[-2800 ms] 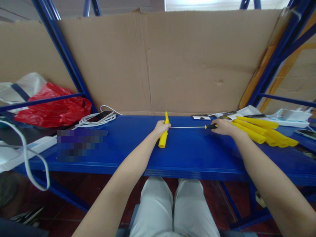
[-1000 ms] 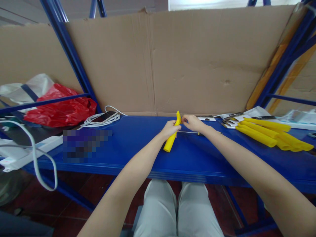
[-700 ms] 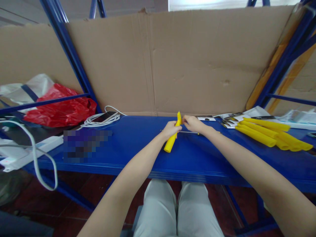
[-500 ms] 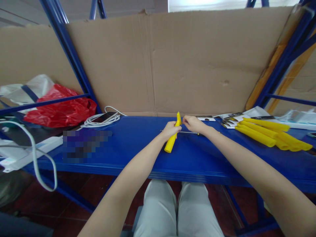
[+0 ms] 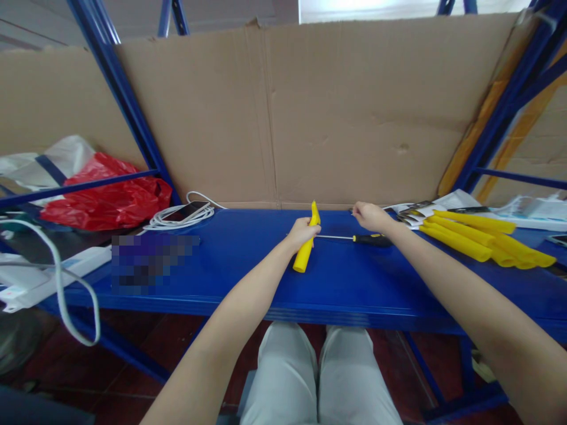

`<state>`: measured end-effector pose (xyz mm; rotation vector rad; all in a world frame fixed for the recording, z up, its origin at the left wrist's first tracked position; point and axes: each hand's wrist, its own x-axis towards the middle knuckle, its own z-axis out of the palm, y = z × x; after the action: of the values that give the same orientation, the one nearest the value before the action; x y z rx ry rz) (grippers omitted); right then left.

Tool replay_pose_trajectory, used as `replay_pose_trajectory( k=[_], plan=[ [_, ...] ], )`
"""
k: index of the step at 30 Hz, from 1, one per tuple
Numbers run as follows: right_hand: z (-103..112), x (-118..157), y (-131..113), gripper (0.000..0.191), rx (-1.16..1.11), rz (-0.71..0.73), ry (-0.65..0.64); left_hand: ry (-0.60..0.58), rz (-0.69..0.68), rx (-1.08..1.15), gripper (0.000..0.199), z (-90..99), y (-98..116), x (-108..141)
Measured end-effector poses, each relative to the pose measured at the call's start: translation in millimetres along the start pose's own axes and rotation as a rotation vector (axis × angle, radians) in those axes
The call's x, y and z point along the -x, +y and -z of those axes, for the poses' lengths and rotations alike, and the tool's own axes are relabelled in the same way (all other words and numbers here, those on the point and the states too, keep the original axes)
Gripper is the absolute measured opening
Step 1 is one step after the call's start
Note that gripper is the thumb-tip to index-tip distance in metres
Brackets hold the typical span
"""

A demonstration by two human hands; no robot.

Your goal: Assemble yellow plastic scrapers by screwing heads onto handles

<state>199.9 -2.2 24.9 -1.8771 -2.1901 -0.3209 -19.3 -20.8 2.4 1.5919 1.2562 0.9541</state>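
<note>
Yellow tube (image 5: pixel 303 258) partly hidden by the left hand (image 5: pixel 303 232)

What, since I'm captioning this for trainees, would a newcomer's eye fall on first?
Probably the bright yellow tube gripped in the left hand near the middle, with a black-handled screwdriver just right of it. Then the pile of yellow tubes at the right, and the shiny red plastic bag at the left.

a blue bench (image 5: pixel 248 277) bears a black-handled screwdriver (image 5: pixel 372 239), piled yellow tubes (image 5: pixel 469 241) and a coiled white cable (image 5: pixel 177 225).
</note>
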Motion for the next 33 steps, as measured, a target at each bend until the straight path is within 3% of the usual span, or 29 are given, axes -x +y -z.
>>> replay_pose_trajectory(
  k=[4, 10, 19, 26, 33],
  plan=[
    [-2.8, 1.0, 40.5, 0.029, 0.06, -0.211, -0.069, 0.0, 0.007, -0.014, 0.012, 0.1, 0.2, 0.4],
    [-7.3, 2.7, 76.8, 0.03, 0.036, -0.324, -0.218, 0.0, 0.015, -0.009, 0.016, -0.5, 1.3, 1.4],
    [-25.0, -13.9, 82.1, 0.028, 0.084, -0.312, -0.279, 0.01, 0.027, 0.009, 0.016, -0.6, 4.0, 5.6],
    [-40.2, -10.7, 85.4, 0.033, 0.096, -0.368, -0.2, -0.006, 0.013, 0.006, 0.014, 0.2, 6.0, 5.9],
    [-41.8, -4.1, 80.3, 0.039, 0.022, -0.48, -0.142, -0.023, 0.009, 0.02, 0.014, -1.6, 12.4, 9.6]
  ],
)
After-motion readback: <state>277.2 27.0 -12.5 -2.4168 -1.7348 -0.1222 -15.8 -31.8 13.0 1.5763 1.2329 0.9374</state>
